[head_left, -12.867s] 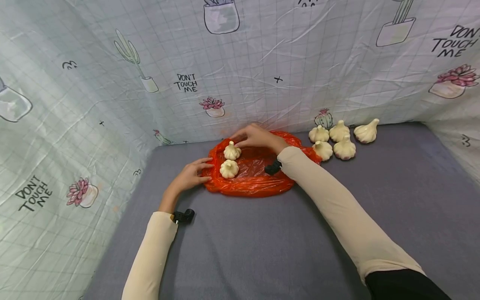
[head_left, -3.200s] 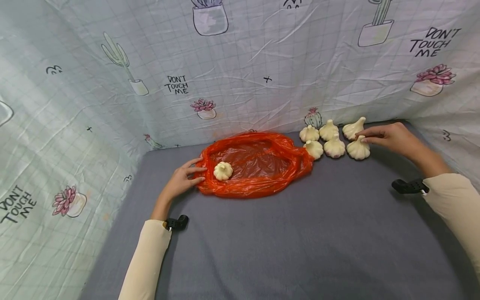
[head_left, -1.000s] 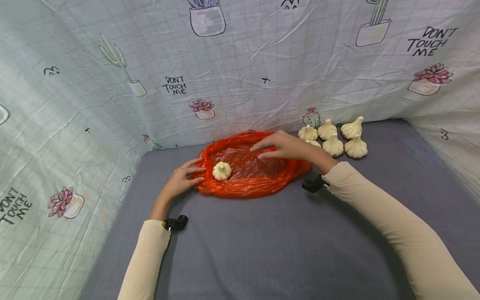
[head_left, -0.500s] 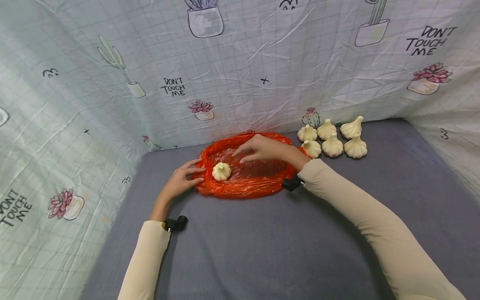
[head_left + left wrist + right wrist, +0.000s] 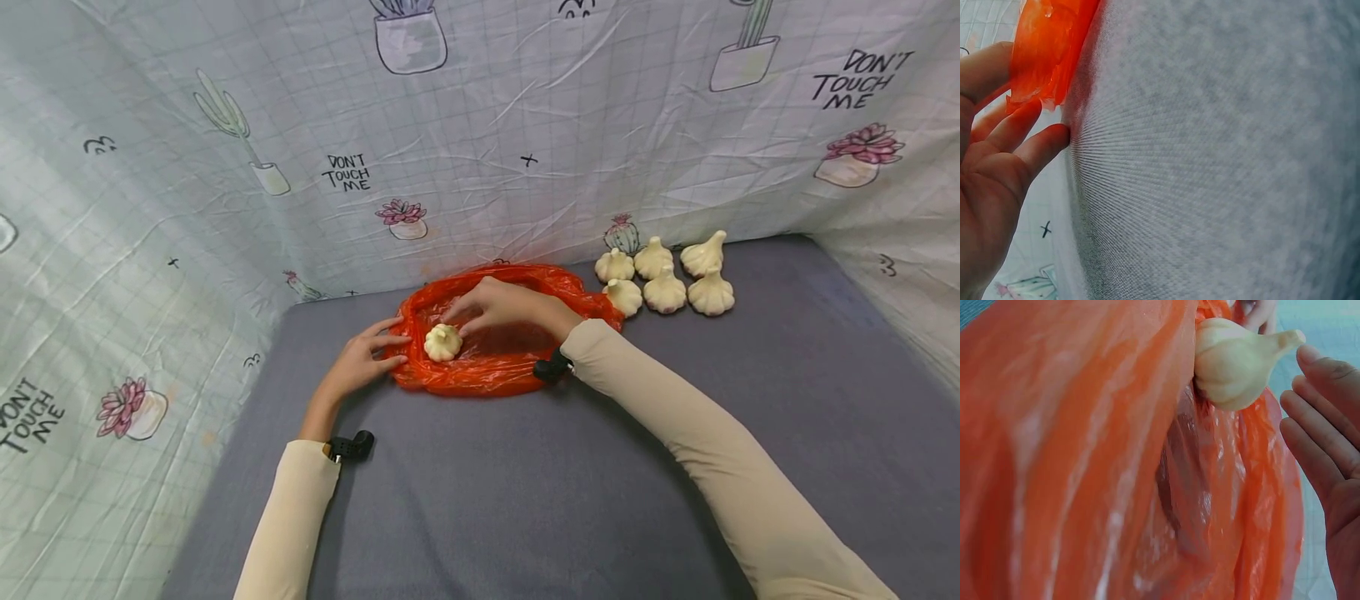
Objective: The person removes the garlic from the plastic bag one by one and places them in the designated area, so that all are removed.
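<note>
A single garlic bulb (image 5: 443, 342) sits stem up in the left end of the orange-red plastic bag (image 5: 487, 384), whose mouth is spread wide. Over the bag is my right hand (image 5: 504, 303), thumb and fingers parted beside the bulb. The right wrist view shows that hand (image 5: 1335, 419) with fingertips close to the stem of the garlic bulb (image 5: 1229, 365), holding nothing. My left hand (image 5: 358, 360) rests its spread fingertips on the bag's left edge. In the left wrist view, the left hand's fingers (image 5: 1016, 125) touch the end of the bag (image 5: 1047, 53).
Several garlic bulbs (image 5: 664, 292) stand in two rows at the back right, the nearest one beside the bag's right end. A grey cloth (image 5: 480, 483) covers the table. A printed curtain (image 5: 480, 167) hangs behind and along the sides.
Earlier my right hand took another garlic bulb from the bag and set it with the group at right. It has since come back left over the bag. My left hand stays put.
</note>
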`<state>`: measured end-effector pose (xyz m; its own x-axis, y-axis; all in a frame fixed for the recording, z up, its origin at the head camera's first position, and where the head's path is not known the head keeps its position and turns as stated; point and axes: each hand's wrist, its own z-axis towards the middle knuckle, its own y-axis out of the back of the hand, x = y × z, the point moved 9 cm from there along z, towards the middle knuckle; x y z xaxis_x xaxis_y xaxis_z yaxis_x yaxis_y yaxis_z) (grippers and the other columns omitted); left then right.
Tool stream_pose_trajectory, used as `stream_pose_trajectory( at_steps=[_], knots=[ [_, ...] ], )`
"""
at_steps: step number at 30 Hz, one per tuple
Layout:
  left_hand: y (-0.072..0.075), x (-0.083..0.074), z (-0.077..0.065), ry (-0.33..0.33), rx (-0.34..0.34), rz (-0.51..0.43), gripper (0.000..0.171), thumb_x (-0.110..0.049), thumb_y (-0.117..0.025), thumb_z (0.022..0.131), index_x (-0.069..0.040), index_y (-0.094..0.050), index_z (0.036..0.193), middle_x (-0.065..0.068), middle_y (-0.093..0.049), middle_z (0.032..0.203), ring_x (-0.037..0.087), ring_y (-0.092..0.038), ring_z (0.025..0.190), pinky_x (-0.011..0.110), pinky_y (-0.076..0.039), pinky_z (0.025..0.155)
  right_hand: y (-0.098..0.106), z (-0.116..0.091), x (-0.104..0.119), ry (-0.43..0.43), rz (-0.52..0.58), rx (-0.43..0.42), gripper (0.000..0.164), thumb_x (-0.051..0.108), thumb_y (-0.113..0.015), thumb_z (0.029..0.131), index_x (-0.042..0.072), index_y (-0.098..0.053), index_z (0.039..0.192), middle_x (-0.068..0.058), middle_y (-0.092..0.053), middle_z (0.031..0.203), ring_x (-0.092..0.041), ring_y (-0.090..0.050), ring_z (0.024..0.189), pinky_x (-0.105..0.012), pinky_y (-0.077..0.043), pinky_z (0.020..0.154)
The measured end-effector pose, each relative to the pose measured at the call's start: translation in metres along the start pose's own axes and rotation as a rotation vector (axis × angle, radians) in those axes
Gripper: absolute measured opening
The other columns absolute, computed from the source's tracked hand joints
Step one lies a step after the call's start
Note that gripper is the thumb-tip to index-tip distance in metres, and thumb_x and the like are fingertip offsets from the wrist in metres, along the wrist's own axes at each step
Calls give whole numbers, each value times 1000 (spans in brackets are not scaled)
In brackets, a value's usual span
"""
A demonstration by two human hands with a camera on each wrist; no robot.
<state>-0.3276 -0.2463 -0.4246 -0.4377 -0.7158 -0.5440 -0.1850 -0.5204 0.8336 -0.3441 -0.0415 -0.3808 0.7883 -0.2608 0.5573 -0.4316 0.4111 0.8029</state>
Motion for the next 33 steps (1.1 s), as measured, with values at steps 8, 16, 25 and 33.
stream_pose_trajectory(
  at_steps=[8,16,25,33],
  knots=[
    [4,-1,3,-2,6,14,39,-19,-77,92,-7,-72,129,8,-46,156,37,-39,144,58,-37,112,-5,13,-2,-27,-22,37,36,26,-75,94,18,-73,130,5,-71,126,-7,-61,99,-27,-51,90],
    [9,-3,8,-13,-2,18,38,-19,-78,92,-7,-72,128,8,-47,155,36,-41,143,57,-39,111,-7,24,-1,-2,21,30,33,23,-77,92,17,-76,125,6,-73,118,-7,-59,89,-28,-53,85],
    [12,-4,7,-28,-26,22,38,-16,-78,91,-6,-72,127,10,-49,154,37,-43,141,57,-41,109,-9,34,6,37,-25,-27,26,22,-75,93,15,-78,118,4,-76,112,-3,-62,87,-22,-53,82],
    [3,-3,2,-26,5,35,38,-18,-78,92,-6,-72,127,11,-47,155,38,-43,141,57,-40,110,-9,27,11,74,-54,-71,23,22,-78,92,11,-80,112,0,-77,108,-7,-69,93,-23,-55,84]
  ],
)
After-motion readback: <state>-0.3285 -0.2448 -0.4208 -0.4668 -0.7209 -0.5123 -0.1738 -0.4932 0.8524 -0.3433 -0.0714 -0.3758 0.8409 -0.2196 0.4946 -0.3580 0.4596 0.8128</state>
